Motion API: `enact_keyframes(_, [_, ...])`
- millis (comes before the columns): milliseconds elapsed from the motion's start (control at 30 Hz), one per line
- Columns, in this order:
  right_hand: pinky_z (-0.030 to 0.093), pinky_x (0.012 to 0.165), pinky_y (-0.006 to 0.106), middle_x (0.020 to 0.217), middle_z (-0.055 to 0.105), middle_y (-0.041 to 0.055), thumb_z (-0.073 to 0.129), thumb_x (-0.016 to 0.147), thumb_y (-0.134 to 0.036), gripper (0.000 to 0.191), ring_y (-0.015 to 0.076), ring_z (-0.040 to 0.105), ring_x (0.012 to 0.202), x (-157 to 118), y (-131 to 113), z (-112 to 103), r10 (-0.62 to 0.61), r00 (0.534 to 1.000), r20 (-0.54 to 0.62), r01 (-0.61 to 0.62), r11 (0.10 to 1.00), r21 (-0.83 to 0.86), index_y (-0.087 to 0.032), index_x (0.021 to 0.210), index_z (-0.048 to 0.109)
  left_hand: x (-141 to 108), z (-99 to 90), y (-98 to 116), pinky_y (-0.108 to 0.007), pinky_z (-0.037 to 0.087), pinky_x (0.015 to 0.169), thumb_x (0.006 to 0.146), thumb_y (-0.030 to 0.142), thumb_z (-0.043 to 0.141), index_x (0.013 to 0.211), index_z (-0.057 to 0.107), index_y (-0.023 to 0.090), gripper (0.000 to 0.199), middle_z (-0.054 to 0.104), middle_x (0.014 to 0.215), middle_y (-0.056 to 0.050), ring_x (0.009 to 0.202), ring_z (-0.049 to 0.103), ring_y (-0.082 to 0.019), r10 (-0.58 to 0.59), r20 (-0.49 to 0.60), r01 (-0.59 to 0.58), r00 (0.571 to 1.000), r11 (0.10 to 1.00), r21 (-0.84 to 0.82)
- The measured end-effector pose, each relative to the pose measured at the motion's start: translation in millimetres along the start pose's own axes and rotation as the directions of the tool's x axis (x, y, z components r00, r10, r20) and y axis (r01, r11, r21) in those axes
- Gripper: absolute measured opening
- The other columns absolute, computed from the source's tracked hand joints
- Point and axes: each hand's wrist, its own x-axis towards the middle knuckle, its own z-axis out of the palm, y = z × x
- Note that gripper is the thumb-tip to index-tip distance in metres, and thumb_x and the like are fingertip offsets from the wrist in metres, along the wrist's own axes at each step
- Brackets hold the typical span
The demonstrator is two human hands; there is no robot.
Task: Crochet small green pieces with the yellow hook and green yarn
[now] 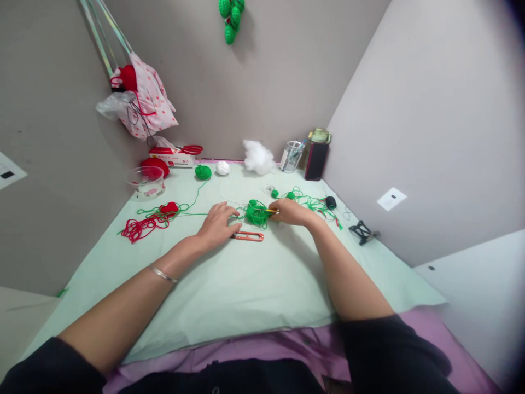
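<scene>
My left hand rests on the table with its fingers apart, beside the tangled green yarn. Orange thread snips lie right by its fingertips, partly under the hand. At the yarn's right side, my right hand is closed on a thin crochet hook with a yellow handle, its tip over the green tangle. A green strand runs from the tangle past my left hand toward loose red yarn and a small red piece.
At the back are a green yarn ball, a white ball, white stuffing, a clear cup and a phone. A plastic tub stands left; a black stand and black thread spool lie right.
</scene>
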Motion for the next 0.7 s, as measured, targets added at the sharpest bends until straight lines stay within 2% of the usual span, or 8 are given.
enact_keyframes(67, [0.041, 0.069, 0.028, 0.083, 0.076, 0.0058, 0.068, 0.084, -0.019, 0.005, 0.0189, 0.064, 0.076, -3, 2, -4, -0.022, 1.0, 0.005, 0.022, 0.998, 0.055, -0.018, 0.08, 0.071, 7, 4.4, 3, -0.052, 0.059, 0.1, 0.102, 0.038, 0.069, 0.134, 0.067, 0.019, 0.037, 0.067, 0.139, -0.013, 0.119, 0.068, -0.028, 0.007, 0.03, -0.007, 1.0, 1.0, 0.02])
enact_keyframes(167, [0.041, 0.066, 0.027, 0.077, 0.073, 0.0031, 0.059, 0.092, -0.026, 0.017, 0.0161, 0.059, 0.069, -8, 4, -10, -0.039, 0.999, -0.018, 0.042, 0.987, 0.157, -0.017, 0.1, 0.071, 17, 8.2, 6, -0.05, 0.061, 0.097, 0.102, 0.037, 0.068, 0.135, 0.066, 0.02, 0.037, 0.067, 0.139, -0.013, 0.116, 0.069, -0.027, 0.008, 0.03, -0.008, 1.0, 1.0, 0.01])
enact_keyframes(267, [0.039, 0.063, 0.027, 0.07, 0.068, -0.0005, 0.063, 0.092, -0.037, 0.031, 0.0154, 0.054, 0.062, -5, 2, -5, -0.045, 0.998, -0.051, 0.056, 0.969, 0.241, -0.017, 0.115, 0.069, 25, 8.9, 9, -0.05, 0.061, 0.097, 0.102, 0.037, 0.067, 0.135, 0.066, 0.02, 0.037, 0.067, 0.139, -0.013, 0.116, 0.069, -0.027, 0.011, 0.001, -0.011, 1.0, 0.999, -0.05])
enact_keyframes(333, [0.037, 0.062, 0.028, 0.065, 0.064, -0.0022, 0.071, 0.086, -0.038, 0.03, 0.0143, 0.051, 0.059, 0, 0, 2, -0.056, 0.997, -0.057, 0.07, 0.955, 0.288, -0.017, 0.107, 0.072, 29, 7.1, 9, -0.049, 0.061, 0.098, 0.102, 0.037, 0.067, 0.135, 0.066, 0.021, 0.036, 0.067, 0.139, -0.013, 0.116, 0.069, -0.027, 0.0, -0.036, -0.004, 0.999, 0.993, -0.117])
enact_keyframes(400, [0.033, 0.06, 0.028, 0.058, 0.056, -0.0042, 0.076, 0.08, -0.038, 0.022, 0.0125, 0.045, 0.056, 2, -1, 5, -0.072, 0.995, -0.072, 0.092, 0.936, 0.338, -0.017, 0.086, 0.072, 32, 1.6, 8, -0.049, 0.061, 0.097, 0.103, 0.037, 0.067, 0.135, 0.066, 0.021, 0.037, 0.066, 0.14, -0.013, 0.116, 0.069, -0.027, -0.028, -0.088, 0.01, 0.996, 0.979, -0.203])
enact_keyframes(500, [0.028, 0.056, 0.027, 0.054, 0.046, -0.006, 0.075, 0.081, -0.047, 0.03, 0.0105, 0.038, 0.054, -2, 1, -1, -0.098, 0.987, -0.126, 0.146, 0.881, 0.451, -0.018, 0.075, 0.068, 36, -17.0, 1, -0.047, 0.061, 0.094, 0.101, 0.038, 0.07, 0.123, 0.07, 0.017, 0.03, 0.072, 0.125, -0.01, 0.108, 0.071, -0.025, -0.107, -0.188, 0.031, 0.976, 0.93, -0.366])
enact_keyframes(567, [0.025, 0.053, 0.026, 0.055, 0.042, -0.0074, 0.071, 0.083, -0.057, 0.039, 0.0096, 0.033, 0.052, -9, 4, -11, -0.11, 0.978, -0.177, 0.19, 0.819, 0.541, -0.018, 0.084, 0.067, 38, -36.7, -6, -0.041, 0.06, 0.091, 0.095, 0.035, 0.073, 0.094, 0.072, 0.017, 0.018, 0.078, 0.096, -0.005, 0.095, 0.074, -0.024, -0.183, -0.266, 0.029, 0.947, 0.869, -0.493])
enact_keyframes(700, [0.019, 0.05, 0.025, 0.056, 0.033, -0.0106, 0.066, 0.083, -0.073, 0.055, 0.0088, 0.022, 0.051, -21, 7, -27, -0.109, 0.958, -0.265, 0.262, 0.707, 0.657, -0.02, 0.097, 0.065, 38, -84.2, -18, -0.03, 0.058, 0.07, 0.093, 0.028, 0.064, 0.092, 0.064, 0.021, 0.007, 0.077, 0.091, -0.002, 0.077, 0.074, -0.016, -0.344, -0.394, -0.037, 0.852, 0.712, -0.701])
